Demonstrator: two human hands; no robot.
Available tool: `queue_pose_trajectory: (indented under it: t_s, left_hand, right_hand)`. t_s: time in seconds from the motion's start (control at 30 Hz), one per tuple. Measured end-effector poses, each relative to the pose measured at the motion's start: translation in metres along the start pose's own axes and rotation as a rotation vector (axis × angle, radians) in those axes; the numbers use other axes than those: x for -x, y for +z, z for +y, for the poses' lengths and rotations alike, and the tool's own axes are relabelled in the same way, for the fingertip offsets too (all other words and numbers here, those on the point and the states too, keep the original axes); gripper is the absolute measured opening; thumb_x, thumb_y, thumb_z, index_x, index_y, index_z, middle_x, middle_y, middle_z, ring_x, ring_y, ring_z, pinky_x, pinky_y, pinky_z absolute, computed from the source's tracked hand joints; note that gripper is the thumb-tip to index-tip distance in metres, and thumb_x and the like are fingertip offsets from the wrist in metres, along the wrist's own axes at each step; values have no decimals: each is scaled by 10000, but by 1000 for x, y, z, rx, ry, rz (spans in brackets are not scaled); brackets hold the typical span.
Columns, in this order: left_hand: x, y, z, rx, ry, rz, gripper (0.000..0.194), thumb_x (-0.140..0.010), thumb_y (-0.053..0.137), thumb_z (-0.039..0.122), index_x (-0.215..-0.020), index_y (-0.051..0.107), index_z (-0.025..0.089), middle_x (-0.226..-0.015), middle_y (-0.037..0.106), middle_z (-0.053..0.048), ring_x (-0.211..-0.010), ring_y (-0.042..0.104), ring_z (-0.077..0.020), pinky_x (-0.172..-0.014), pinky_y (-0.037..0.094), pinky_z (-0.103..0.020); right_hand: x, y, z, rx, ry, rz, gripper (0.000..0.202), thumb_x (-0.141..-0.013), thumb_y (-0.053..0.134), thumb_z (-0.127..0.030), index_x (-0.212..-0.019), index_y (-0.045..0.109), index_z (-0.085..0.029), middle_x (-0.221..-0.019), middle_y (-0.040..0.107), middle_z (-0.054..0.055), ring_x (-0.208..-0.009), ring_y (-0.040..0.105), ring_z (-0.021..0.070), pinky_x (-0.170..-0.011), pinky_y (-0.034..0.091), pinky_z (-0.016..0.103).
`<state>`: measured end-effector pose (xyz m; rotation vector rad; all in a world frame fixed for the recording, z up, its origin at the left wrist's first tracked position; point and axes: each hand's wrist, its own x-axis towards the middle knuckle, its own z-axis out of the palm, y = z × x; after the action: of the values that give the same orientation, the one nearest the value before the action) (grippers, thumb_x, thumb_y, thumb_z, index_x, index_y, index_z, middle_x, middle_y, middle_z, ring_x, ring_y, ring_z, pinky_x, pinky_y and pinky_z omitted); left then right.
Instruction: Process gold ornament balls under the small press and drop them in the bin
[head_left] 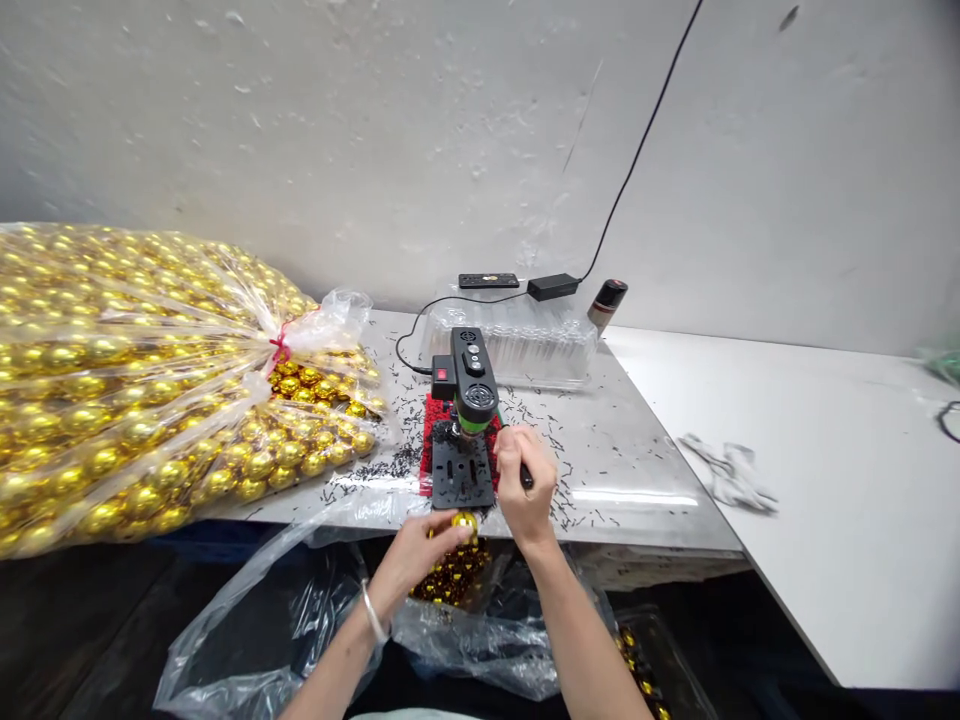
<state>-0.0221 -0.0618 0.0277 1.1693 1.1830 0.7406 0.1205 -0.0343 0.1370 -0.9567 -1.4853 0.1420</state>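
My left hand point(424, 548) pinches a shiny gold ball point(465, 522) just off the front edge of the drill press's black base plate point(454, 480). My right hand point(527, 480) is wrapped round the black-ended lever handle point(526, 478) on the right side of the small bench drill press point(474, 375). The machine has a black head with a green band and a red switch, and stands on a red mat point(427, 450). Below my left hand, an open clear plastic bag point(480, 640) contains many gold balls point(454, 575).
A big tied plastic bag of gold balls point(135, 400) fills the left. Behind the machine are a clear plastic box point(517, 350), a power adapter point(553, 287) and a spray can point(606, 305). Black shavings litter the metal tabletop point(637, 490). White gloves point(731, 475) lie right.
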Motion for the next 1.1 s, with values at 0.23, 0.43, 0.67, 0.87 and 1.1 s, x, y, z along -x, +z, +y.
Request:
queue_pose_trajectory:
  t_s: [0.23,0.43,0.67,0.87,1.1]
  left_hand:
    - [34,6,-66,706,-688,113,302,-746,735,406,-797,635,126,-734,672,-50,-569,618,-114,-570,524,-244]
    - [39,-12,-19,778,-358,23,394,-626,780,71,-996,662,135,-890,688,-53,-895,680,-175,-867,516,-259]
    - [-7,-23,39,462,-12,178,479,-602,829,332,-1015,663,156,-932,707,-57,-840,646,-159,-773,502,-259]
    - [-55,-14,35,384,57,303,476,-671,767,351,-1073,605,154,-983,710,-84,-910,664,-179,-845,510,-308]
    - [-67,1,18,-350,280,457,374,-789,643,302,-1137,661,167,-984,706,-92,-936,625,-224,-917,456,-382]
  right_hand:
    - [13,1,8,-30,-13,3,250,-914,421,-125,-682,484,-191,-686,512,12,-658,502,122,-582,389,266]
    - [15,1,10,-25,-16,7,272,-912,409,-128,-654,462,-196,-686,507,12,-647,494,124,-585,394,274]
    - [15,0,11,-4,-40,-15,245,-910,411,-115,-687,474,-194,-689,512,10,-642,497,120,-578,391,269]
    - [7,-3,7,14,-16,-23,295,-925,391,-137,-643,453,-199,-666,512,12,-644,501,124,-596,402,277]
    - [8,-5,10,24,-52,-57,269,-914,398,-123,-666,469,-199,-681,531,22,-671,527,133,-590,409,276]
